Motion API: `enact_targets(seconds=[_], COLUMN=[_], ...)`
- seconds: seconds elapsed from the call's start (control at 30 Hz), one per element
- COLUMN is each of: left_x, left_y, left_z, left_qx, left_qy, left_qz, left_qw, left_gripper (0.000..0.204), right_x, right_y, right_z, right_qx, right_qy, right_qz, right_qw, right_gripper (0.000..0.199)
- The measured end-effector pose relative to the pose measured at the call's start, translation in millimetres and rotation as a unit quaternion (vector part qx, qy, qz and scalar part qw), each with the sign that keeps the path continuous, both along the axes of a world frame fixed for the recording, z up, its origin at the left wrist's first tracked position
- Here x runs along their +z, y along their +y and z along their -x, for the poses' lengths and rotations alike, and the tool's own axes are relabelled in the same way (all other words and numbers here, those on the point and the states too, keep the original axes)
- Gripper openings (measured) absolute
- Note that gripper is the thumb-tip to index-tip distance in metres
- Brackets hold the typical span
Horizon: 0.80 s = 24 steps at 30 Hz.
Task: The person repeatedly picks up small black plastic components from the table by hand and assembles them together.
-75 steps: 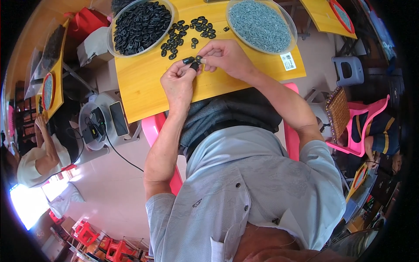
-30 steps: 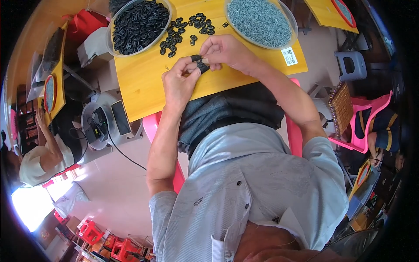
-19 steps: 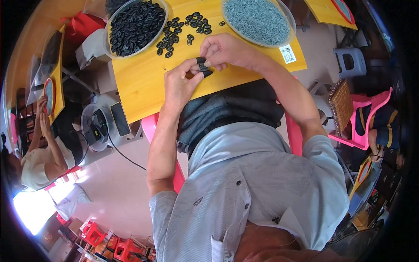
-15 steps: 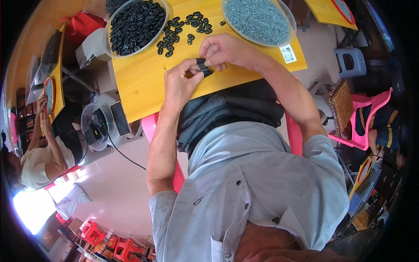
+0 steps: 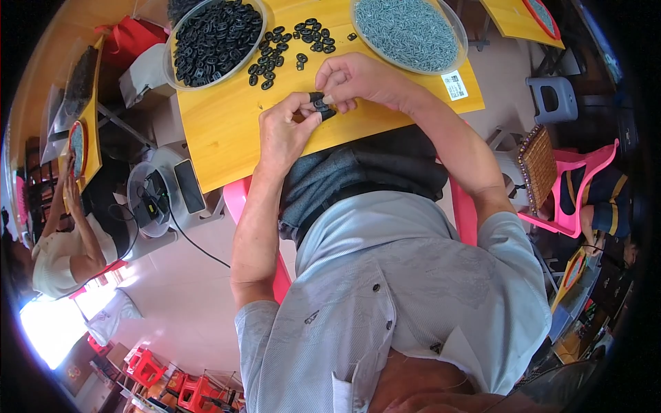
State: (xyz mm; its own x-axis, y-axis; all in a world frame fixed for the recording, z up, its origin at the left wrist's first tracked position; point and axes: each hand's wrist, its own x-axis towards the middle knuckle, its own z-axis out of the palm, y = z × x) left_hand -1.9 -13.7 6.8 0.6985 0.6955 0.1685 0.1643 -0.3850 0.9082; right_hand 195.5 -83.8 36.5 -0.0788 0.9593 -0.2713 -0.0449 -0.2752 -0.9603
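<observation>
Over the near edge of the yellow table (image 5: pixel 227 131), I am pinching a small black part (image 5: pixel 321 105) between my left hand (image 5: pixel 286 131) and my right hand (image 5: pixel 358 79), fingertips of both closing on it. Loose black pieces (image 5: pixel 289 45) are lying just beyond, between the bowl of black parts (image 5: pixel 215 38) and the bowl of grey parts (image 5: pixel 407 31).

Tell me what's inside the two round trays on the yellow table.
The left tray is heaped with small black parts; the right tray holds small grey pieces. Both heaps cover the tray bottoms, so anything beneath is hidden.
</observation>
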Motion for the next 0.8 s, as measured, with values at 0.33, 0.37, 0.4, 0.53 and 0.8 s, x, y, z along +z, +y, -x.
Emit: enact_targets(seconds=[0.33, 0.37, 0.4, 0.53, 0.8], left_x=[1.0, 0.5, 0.2, 5.3, -1.8], left_y=[-2.9, -2.6, -1.7, 0.9, -4.7], left_z=[1.6, 0.2, -1.7, -3.6, 1.8], left_qx=[0.006, 0.006, 0.011, 0.028, 0.022], left_qy=[0.0, 0.0, -0.015, -0.015, -0.036], left_qz=[-0.064, -0.065, -0.05, -0.042, -0.043], left_qw=[0.998, 0.998, 0.999, 0.999, 0.998], left_gripper=[0.017, 0.017, 0.016, 0.016, 0.016], right_x=[-2.3, -1.6, 0.1, 3.7, -8.6], right_y=[-1.5, -0.7, 0.6, 5.2, -1.7], right_z=[1.6, 0.4, -1.2, -2.9, 6.3], right_qx=[0.002, 0.001, 0.003, 0.001, -0.006], right_qy=[-0.015, -0.014, -0.009, 0.019, -0.018], right_qz=[-0.003, -0.004, -0.007, 0.001, -0.017], right_qw=[1.0, 1.0, 1.0, 1.0, 1.0], right_gripper=[0.017, 0.017, 0.016, 0.014, 0.012])
